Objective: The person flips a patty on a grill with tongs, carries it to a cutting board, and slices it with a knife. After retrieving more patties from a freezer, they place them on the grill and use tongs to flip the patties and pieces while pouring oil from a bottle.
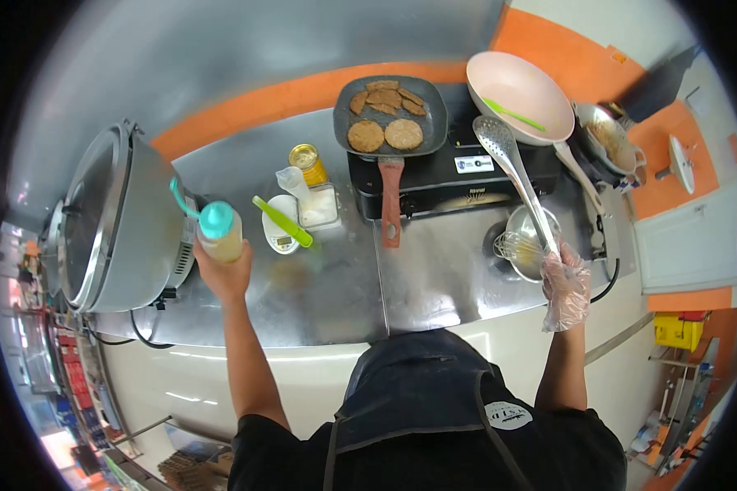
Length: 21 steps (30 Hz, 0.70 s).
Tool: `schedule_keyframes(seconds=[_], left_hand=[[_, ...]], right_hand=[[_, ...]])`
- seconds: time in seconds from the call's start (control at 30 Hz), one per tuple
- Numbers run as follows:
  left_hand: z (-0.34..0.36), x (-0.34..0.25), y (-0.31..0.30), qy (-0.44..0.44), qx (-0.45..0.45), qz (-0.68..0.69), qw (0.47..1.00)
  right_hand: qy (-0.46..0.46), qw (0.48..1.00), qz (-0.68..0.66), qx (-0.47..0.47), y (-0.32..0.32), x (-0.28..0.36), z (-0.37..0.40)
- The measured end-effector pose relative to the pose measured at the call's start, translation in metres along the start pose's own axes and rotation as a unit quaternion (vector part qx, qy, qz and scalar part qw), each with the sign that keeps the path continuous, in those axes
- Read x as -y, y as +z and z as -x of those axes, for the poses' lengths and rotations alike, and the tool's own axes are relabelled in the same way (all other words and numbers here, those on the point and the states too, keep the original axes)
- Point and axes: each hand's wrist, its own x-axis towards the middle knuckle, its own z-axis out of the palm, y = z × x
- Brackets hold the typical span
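My bare left hand (pixel 225 274) is wrapped round a squeeze bottle (pixel 221 231) with a teal cap, upright beside the large grey cooker. My right hand (pixel 567 282), in a clear plastic glove, grips the handle of a slotted metal spoon (pixel 512 168), whose head is raised over the black stove (pixel 458 195). Two round brown patties and several smaller browned pieces lie in the dark square pan (pixel 431 100) on the stove. Below the spoon handle a metal bowl (pixel 522 260) with a whisk (pixel 512 245) stands on the counter.
A large grey cooker (pixel 151 221) stands at the left. Near it are a white scale (pixel 280 209), a bright green utensil (pixel 282 221), a container of white powder (pixel 319 206) and a yellow can (pixel 309 164). A pink pan (pixel 516 78) and another pot (pixel 610 139) stand at the right.
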Motion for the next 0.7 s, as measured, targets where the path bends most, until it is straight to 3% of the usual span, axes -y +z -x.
schedule_keyframes(seconds=[0.07, 0.2, 0.3, 0.43, 0.7], left_hand=[[-0.025, -0.056, -0.012, 0.025, 0.031, -0.029, 0.999], [-0.066, -0.134, -0.004, 0.113, 0.14, -0.091, 0.98], [-0.083, -0.167, 0.022, 0.15, 0.205, -0.112, 0.961], [-0.091, -0.171, 0.056, 0.14, 0.272, -0.177, 0.935], [-0.082, -0.169, 0.079, 0.154, 0.306, -0.304, 0.889]], right_hand=[[-0.025, 0.998, -0.047, 0.024, -0.008, -0.01, -0.002], [0.033, 0.997, -0.059, 0.025, -0.013, -0.008, -0.006], [0.035, 0.996, -0.08, 0.033, -0.021, -0.012, -0.014], [-0.001, 0.996, -0.09, 0.022, -0.032, -0.014, -0.018], [0.022, 0.996, -0.085, -0.009, -0.058, -0.024, -0.02]])
